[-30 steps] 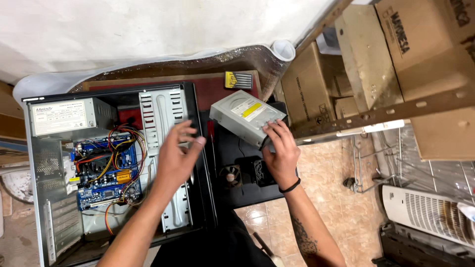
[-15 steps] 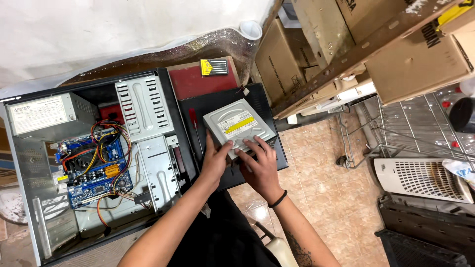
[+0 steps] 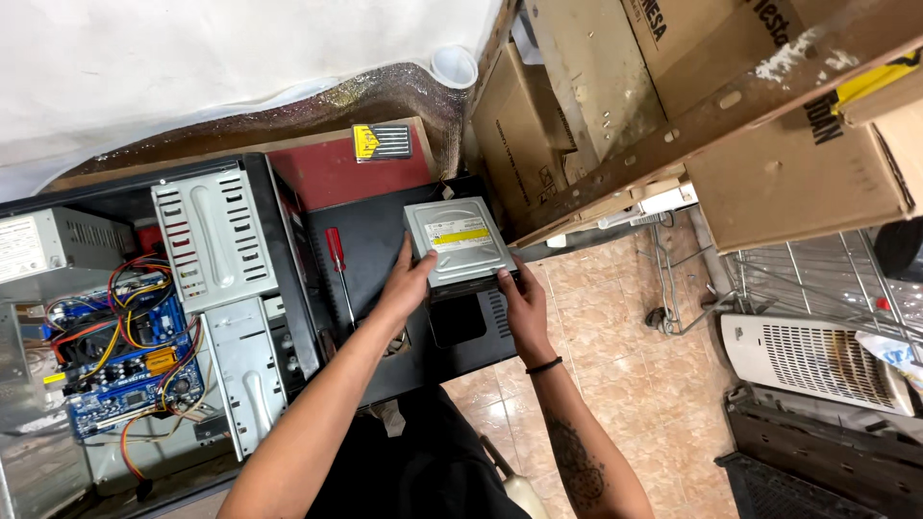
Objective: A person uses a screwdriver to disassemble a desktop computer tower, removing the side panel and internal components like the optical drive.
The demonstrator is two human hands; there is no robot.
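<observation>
Grey optical drive [image 3: 460, 243] is gripped at its sides by left hand [image 3: 409, 284] and right hand [image 3: 519, 298] over black side panel [image 3: 380, 250], beside open computer case [image 3: 144, 317]; careful alignment likely needed next.

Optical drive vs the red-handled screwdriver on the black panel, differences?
The optical drive is a grey metal box with a yellow label; the screwdriver is slim, with a red handle. The drive is gripped by the left hand and right hand; the screwdriver lies untouched. Both are over the black panel.
</observation>
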